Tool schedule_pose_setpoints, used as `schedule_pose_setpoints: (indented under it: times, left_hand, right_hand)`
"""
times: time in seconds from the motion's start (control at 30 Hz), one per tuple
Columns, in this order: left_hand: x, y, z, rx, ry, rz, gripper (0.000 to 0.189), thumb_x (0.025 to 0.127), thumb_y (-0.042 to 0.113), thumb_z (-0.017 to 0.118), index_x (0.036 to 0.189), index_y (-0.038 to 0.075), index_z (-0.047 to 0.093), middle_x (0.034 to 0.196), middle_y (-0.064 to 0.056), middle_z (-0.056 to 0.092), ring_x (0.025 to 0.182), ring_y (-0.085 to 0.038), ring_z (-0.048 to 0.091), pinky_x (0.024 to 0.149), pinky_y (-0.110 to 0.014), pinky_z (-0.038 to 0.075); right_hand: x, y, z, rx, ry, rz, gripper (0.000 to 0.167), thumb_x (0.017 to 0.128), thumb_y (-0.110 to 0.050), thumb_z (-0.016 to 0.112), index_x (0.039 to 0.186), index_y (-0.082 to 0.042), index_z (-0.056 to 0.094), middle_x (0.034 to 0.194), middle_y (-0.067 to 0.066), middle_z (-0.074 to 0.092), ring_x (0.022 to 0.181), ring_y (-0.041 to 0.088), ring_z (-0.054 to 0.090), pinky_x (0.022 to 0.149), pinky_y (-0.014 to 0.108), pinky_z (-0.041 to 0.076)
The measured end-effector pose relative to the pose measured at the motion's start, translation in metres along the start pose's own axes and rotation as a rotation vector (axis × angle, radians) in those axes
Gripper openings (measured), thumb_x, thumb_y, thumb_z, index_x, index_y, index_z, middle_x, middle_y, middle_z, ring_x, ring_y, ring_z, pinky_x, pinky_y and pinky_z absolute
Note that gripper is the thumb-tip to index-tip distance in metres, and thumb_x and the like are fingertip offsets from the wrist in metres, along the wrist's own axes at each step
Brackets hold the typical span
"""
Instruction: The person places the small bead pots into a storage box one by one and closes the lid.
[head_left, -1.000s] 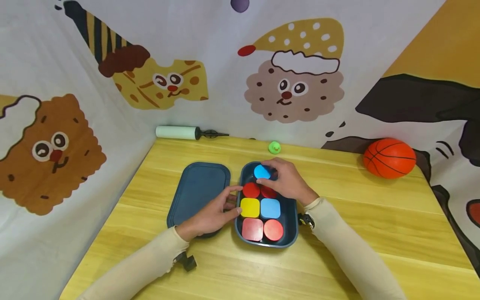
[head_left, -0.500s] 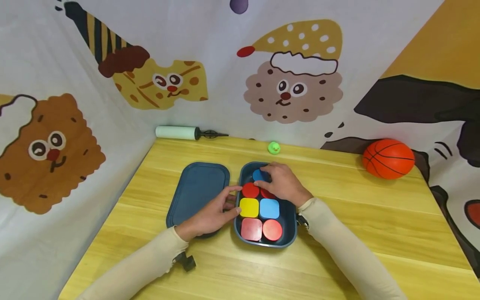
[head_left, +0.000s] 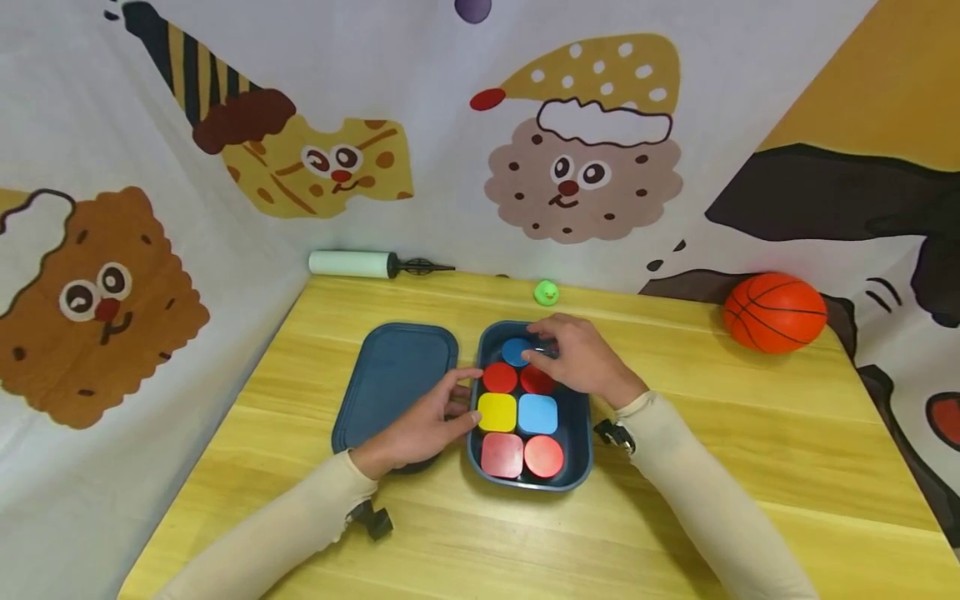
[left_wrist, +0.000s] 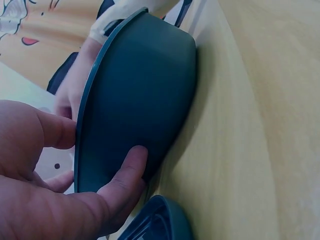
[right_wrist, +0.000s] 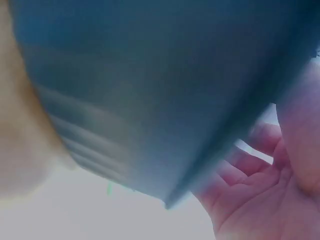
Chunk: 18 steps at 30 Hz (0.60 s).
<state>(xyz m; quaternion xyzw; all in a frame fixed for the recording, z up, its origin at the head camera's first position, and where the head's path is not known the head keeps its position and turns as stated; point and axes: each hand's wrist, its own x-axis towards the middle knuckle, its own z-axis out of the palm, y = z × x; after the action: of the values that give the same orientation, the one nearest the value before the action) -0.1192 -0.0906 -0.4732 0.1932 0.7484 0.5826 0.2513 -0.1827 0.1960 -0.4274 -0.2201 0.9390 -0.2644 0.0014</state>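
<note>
A dark blue rectangular box [head_left: 587,454] stands uncovered on the wooden table. Inside are flat-topped pieces: a round blue one [head_left: 514,352] at the far end, two round reds [head_left: 500,377], a square yellow [head_left: 497,412], a square light blue [head_left: 537,414], a pinkish-red square [head_left: 502,455] and a light-red round one [head_left: 543,456]. My left hand [head_left: 423,425] touches the box's left side, its fingers against the outer wall in the left wrist view. Over the far right corner hovers my right hand [head_left: 581,357], fingers spread, apart from the round blue piece. Its fingers partly cover one red piece.
Left of the box lies a matching dark blue lid [head_left: 397,375], partly under my left hand. Along the back edge are a white hand pump [head_left: 352,264] and a small green rubber duck [head_left: 547,292]. An orange toy basketball [head_left: 776,312] sits at the back right.
My right hand lowered the round blue piece into the box's far end, let go of it and shifted slightly right. My left hand has stayed at the box's side.
</note>
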Motion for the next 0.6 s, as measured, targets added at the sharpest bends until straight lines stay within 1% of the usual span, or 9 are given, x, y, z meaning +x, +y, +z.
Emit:
schedule_pose_setpoints:
  times: [0.1, 0.2, 0.27, 0.3, 0.4, 0.47, 0.6]
  left_hand:
    - [0.002, 0.0, 0.0, 0.005, 0.006, 0.002, 0.062, 0.109, 0.02, 0.061, 0.163, 0.021, 0.031, 0.149, -0.021, 0.05, 0.126, -0.031, 0.065, 0.093, -0.039, 0.062]
    - [0.005, 0.003, 0.002, 0.017, 0.015, -0.004, 0.063, 0.108, 0.02, 0.062, 0.163, 0.022, 0.032, 0.149, -0.019, 0.05, 0.126, -0.03, 0.065, 0.094, -0.039, 0.061]
    - [0.007, 0.005, 0.003, 0.014, 0.022, -0.014, 0.063, 0.108, 0.02, 0.063, 0.163, 0.023, 0.033, 0.149, -0.018, 0.05, 0.126, -0.03, 0.065, 0.094, -0.039, 0.062]
    - [0.008, 0.006, 0.004, 0.008, 0.024, -0.018, 0.063, 0.108, 0.02, 0.063, 0.163, 0.023, 0.033, 0.149, -0.018, 0.05, 0.126, -0.029, 0.065, 0.094, -0.039, 0.062]
    - [0.01, 0.007, 0.005, -0.021, 0.025, -0.029, 0.063, 0.108, 0.02, 0.062, 0.164, 0.023, 0.033, 0.15, -0.018, 0.049, 0.127, -0.03, 0.065, 0.094, -0.04, 0.062]
    - [0.012, 0.008, 0.006, -0.034, 0.018, -0.028, 0.063, 0.109, 0.021, 0.061, 0.165, 0.023, 0.032, 0.152, -0.018, 0.048, 0.129, -0.031, 0.064, 0.095, -0.041, 0.062]
    - [0.014, 0.009, 0.002, -0.062, -0.009, -0.012, 0.062, 0.111, 0.025, 0.058, 0.166, 0.023, 0.03, 0.156, -0.018, 0.045, 0.137, -0.033, 0.059, 0.099, -0.043, 0.061]
  right_hand:
    - [-0.009, -0.007, -0.016, 0.048, 0.02, -0.009, 0.047, 0.098, -0.036, 0.077, 0.134, -0.005, 0.07, 0.133, 0.011, 0.071, 0.113, 0.032, 0.073, 0.094, 0.049, 0.063]
    - [-0.019, -0.016, -0.029, 0.091, 0.042, -0.036, 0.043, 0.099, -0.034, 0.076, 0.132, -0.007, 0.072, 0.132, 0.01, 0.072, 0.109, 0.031, 0.074, 0.091, 0.049, 0.064]
    - [-0.025, -0.023, -0.034, 0.127, 0.05, -0.062, 0.04, 0.099, -0.032, 0.076, 0.131, -0.008, 0.072, 0.131, 0.01, 0.072, 0.105, 0.029, 0.076, 0.089, 0.048, 0.065]
    - [-0.027, -0.027, -0.035, 0.149, 0.05, -0.072, 0.039, 0.099, -0.03, 0.076, 0.131, -0.008, 0.072, 0.131, 0.01, 0.073, 0.105, 0.028, 0.076, 0.089, 0.047, 0.065]
    - [-0.03, -0.042, -0.035, 0.229, 0.038, -0.084, 0.036, 0.1, -0.026, 0.076, 0.13, -0.008, 0.072, 0.13, 0.008, 0.073, 0.104, 0.024, 0.076, 0.088, 0.046, 0.065]
    - [-0.03, -0.053, -0.031, 0.275, 0.034, -0.078, 0.036, 0.1, -0.025, 0.076, 0.131, -0.009, 0.071, 0.131, 0.006, 0.072, 0.109, 0.024, 0.075, 0.09, 0.046, 0.065]
    - [-0.03, -0.072, -0.019, 0.377, 0.042, -0.052, 0.039, 0.1, -0.025, 0.076, 0.134, -0.008, 0.068, 0.132, 0.007, 0.071, 0.117, 0.029, 0.071, 0.093, 0.047, 0.063]
